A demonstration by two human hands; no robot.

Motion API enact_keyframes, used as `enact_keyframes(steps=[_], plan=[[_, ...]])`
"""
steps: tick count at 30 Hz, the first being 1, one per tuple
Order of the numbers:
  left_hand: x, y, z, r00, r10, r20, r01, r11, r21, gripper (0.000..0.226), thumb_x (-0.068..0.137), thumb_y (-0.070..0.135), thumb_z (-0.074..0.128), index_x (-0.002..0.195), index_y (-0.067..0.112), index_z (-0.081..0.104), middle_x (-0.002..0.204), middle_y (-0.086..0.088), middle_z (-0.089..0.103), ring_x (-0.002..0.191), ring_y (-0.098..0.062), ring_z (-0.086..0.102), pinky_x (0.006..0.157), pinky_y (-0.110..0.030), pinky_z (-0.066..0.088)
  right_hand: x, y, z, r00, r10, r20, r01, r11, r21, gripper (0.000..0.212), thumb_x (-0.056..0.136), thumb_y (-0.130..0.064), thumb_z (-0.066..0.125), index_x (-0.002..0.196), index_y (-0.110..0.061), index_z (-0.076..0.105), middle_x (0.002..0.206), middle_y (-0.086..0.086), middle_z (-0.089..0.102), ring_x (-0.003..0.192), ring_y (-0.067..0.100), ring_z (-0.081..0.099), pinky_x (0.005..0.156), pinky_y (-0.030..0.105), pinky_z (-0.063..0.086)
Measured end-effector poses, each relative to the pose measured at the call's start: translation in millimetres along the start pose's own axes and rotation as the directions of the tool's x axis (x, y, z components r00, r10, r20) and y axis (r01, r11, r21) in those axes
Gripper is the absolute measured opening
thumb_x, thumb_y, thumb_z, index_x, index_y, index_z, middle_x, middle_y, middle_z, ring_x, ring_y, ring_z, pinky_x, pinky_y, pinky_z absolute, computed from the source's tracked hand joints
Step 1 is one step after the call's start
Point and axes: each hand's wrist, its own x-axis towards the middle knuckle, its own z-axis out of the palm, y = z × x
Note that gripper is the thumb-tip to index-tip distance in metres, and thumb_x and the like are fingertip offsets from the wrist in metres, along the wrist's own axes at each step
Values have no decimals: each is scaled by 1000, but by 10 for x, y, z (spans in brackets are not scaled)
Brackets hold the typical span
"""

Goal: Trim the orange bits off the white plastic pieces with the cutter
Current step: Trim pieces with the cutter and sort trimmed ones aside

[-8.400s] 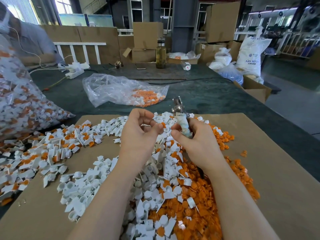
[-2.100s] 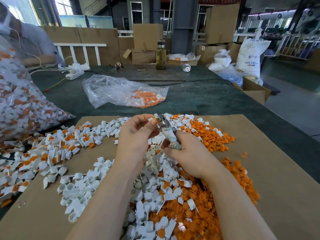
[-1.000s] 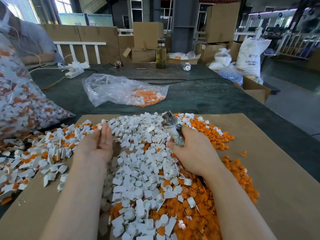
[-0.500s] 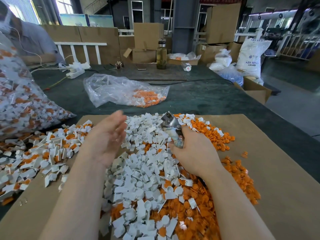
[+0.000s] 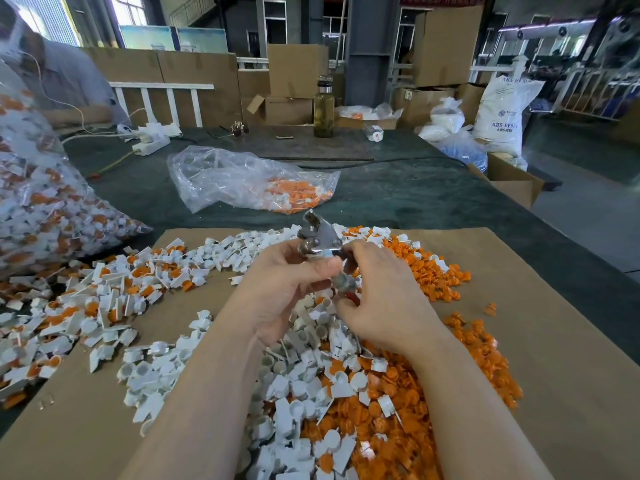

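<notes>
Above the grip, the cutter (image 5: pixel 317 237) head is bare glossy metal; below it lie matt white plastic pieces (image 5: pixel 304 341) on matt brown cardboard (image 5: pixel 554 341).

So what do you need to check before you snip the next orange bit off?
1. Cutter held firmly: ok. The right hand grips its handles and the left hand pinches it near the metal head.
2. A white piece sitting in the blades: not ok, none shows there.
3. Left fingers away from the blades: not ok, they are right beside the head.
4. Blades open and ready: cannot tell from this angle.
5. More untrimmed pieces nearby: ok, a heap lies on the cardboard to the left.
</notes>
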Motion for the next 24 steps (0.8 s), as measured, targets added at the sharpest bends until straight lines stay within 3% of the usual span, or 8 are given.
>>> enact_keyframes(steps=[3, 6, 10, 12, 15, 18, 20, 24], plan=[[17, 6, -8, 995, 37, -90, -42, 998, -56, 24, 58, 10, 79, 81, 9, 71, 75, -4, 73, 65, -15, 70, 58, -22, 56, -22, 11, -1, 998, 32, 58, -34, 999, 35, 65, 83, -37, 59, 141, -32, 31, 130, -5, 47, 119, 18, 40, 107, 40, 32], [35, -7, -4, 990, 58, -131, -65, 997, -52, 9, 60, 17, 80, 67, 16, 77, 80, -2, 75, 71, -13, 71, 66, -25, 56, -21, -14, 4, 999, 34, 8, -35, 997, 74, 59, 87, -31, 50, 142, -34, 31, 133, -4, 46, 121, 18, 41, 109, 42, 33], [61, -25, -2, 972, 121, -203, -59, 956, 287, 23, 64, 37, 84, 83, 26, 75, 86, 9, 76, 76, -1, 70, 72, -23, 49, -28, 13, 31, 993, 75, -86, -72, 996, 43, 32, 91, -26, 50, 122, -29, 44, 103, -6, 57, 87, 11, 55, 70, 30, 48], [87, -42, -73, 961, 158, -226, -5, 830, 558, 24, 76, 38, 82, 94, 33, 68, 90, 11, 71, 79, 1, 65, 68, -18, 43, -15, 78, 17, 980, 165, -113, -165, 986, 18, 15, 92, -26, 53, 103, -30, 43, 83, -13, 53, 68, 3, 51, 52, 22, 38], [93, -77, -210, 959, 97, -265, 150, 617, 773, 29, 85, 41, 74, 110, 31, 62, 102, 9, 61, 85, -2, 58, 65, -21, 41, 11, 198, 14, 926, 367, -86, -365, 930, 32, 12, 93, -27, 54, 94, -27, 42, 73, -14, 48, 63, 3, 47, 47, 20, 31], [102, -84, -300, 944, 74, -322, 263, 419, 869, 40, 92, 44, 64, 127, 27, 56, 127, -2, 55, 103, -16, 59, 90, -37, 49, 26, 290, 21, 843, 535, -56, -533, 845, 45, 17, 93, -25, 55, 81, -23, 44, 74, -6, 51, 63, 7, 48, 46, 22, 30], [106, -82, -334, 925, 92, -368, 336, 250, 908, 46, 94, 48, 59, 135, 27, 51, 141, -10, 46, 125, -30, 50, 107, -48, 41, 13, 343, 10, 786, 617, -42, -617, 787, 7, 24, 91, -21, 57, 74, -23, 40, 75, -2, 51, 63, 10, 50, 45, 23, 31], [90, -114, -381, 903, -10, -430, 430, 80, 900, 63, 93, 58, 54, 142, 22, 43, 149, -16, 36, 136, -37, 38, 109, -52, 36, -38, 407, 21, 709, 703, -55, -705, 709, -22, 18, 86, -12, 61, 77, -18, 47, 73, 1, 52, 61, 13, 50, 43, 24, 31]])
